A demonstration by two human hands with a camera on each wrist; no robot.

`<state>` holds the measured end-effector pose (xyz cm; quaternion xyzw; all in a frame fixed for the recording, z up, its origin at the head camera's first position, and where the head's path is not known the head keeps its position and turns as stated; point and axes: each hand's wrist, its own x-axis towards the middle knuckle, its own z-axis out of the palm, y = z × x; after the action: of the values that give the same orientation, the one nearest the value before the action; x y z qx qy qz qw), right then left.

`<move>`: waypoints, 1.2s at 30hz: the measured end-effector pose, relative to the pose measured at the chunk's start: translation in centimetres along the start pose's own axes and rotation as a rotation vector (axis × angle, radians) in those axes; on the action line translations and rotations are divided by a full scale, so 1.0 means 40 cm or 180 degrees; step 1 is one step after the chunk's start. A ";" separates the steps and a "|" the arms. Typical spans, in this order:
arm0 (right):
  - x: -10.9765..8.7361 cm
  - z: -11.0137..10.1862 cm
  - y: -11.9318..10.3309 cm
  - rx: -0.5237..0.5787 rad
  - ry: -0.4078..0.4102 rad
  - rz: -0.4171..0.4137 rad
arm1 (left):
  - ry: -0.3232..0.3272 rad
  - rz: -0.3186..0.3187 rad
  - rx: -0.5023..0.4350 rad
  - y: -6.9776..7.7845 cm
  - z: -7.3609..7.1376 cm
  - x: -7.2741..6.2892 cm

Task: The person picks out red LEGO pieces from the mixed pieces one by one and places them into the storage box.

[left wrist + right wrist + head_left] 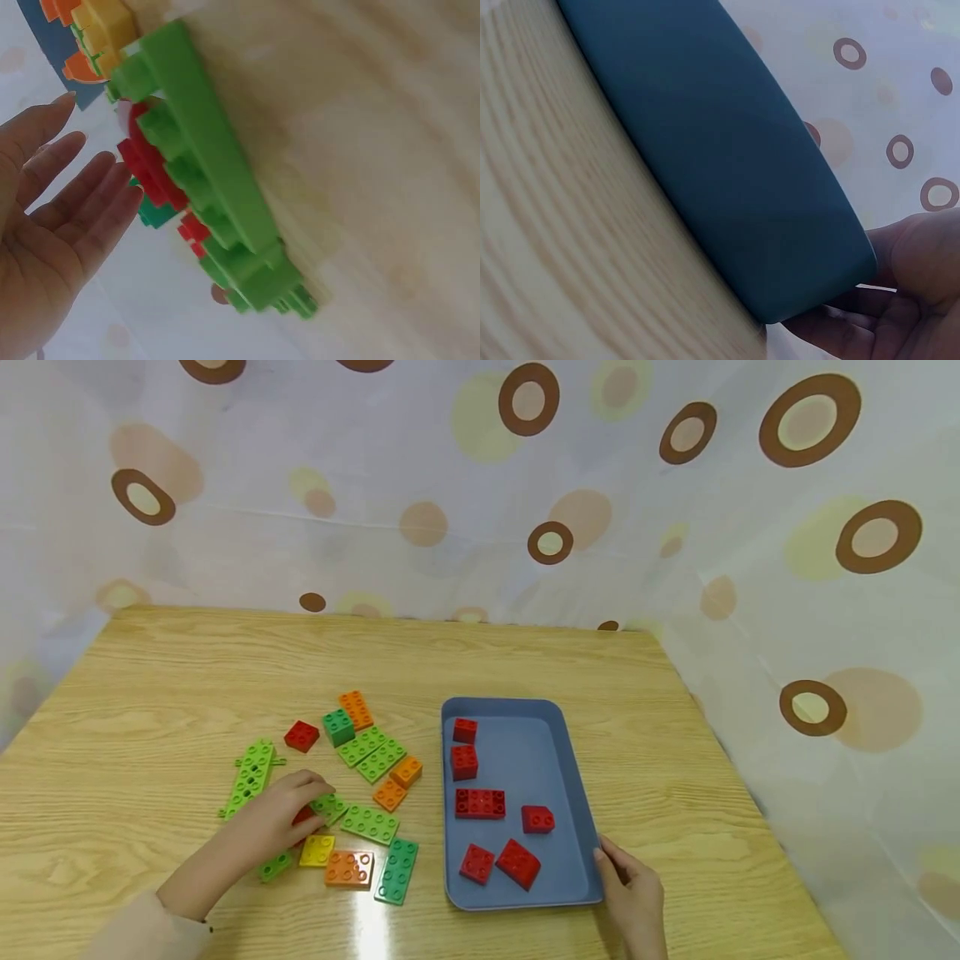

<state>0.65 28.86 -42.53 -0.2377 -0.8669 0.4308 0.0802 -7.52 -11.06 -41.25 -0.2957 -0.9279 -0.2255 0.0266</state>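
My left hand (288, 806) is over the loose toy bricks on the left of the table, its fingers spread apart in the left wrist view. A red brick (303, 815) shows partly beneath that hand, beside a light green brick (328, 808). Nearby lie a yellow brick (317, 851) and a long light green wheeled-base piece (252, 775). My right hand (633, 893) grips the near right corner of a blue-grey tray (520, 900), thumb at the rim and fingers curled below. Several red bricks, among them a long one (480, 803), lie inside the tray.
Orange bricks (349, 868), a dark green brick (397, 871) and light green plates (371, 823) lie between the left hand and the tray. Farther back sit another red brick (302, 736) and a green brick (338, 727). A patterned curtain (375, 560) hangs behind the wooden table (187, 668).
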 end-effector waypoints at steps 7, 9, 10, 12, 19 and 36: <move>0.004 -0.004 0.000 -0.0078 0.0023 -0.0013 | 0.0121 -0.0178 0.0046 -0.016 0.000 -0.039; 0.006 -0.004 -0.001 -0.0079 0.0027 -0.0027 | 0.0123 -0.0192 0.0060 -0.019 0.000 -0.042; 0.007 -0.003 -0.001 -0.0066 0.0029 -0.0031 | 0.0120 -0.0194 0.0065 -0.020 0.000 -0.043; 0.008 -0.002 -0.001 -0.0055 0.0029 -0.0031 | 0.0092 -0.0211 0.0065 -0.021 0.000 -0.044; 0.009 0.000 -0.004 -0.0032 0.0019 -0.0004 | -0.0029 -0.0317 0.0075 -0.025 -0.003 -0.042; 0.000 0.001 0.002 -0.0088 -0.0015 0.0025 | -0.0223 -0.0265 0.0191 -0.026 0.004 -0.040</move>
<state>0.65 28.89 -42.61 -0.2411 -0.8721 0.4196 0.0731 -6.77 -12.61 -42.12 -0.2636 -0.9461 -0.1881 -0.0064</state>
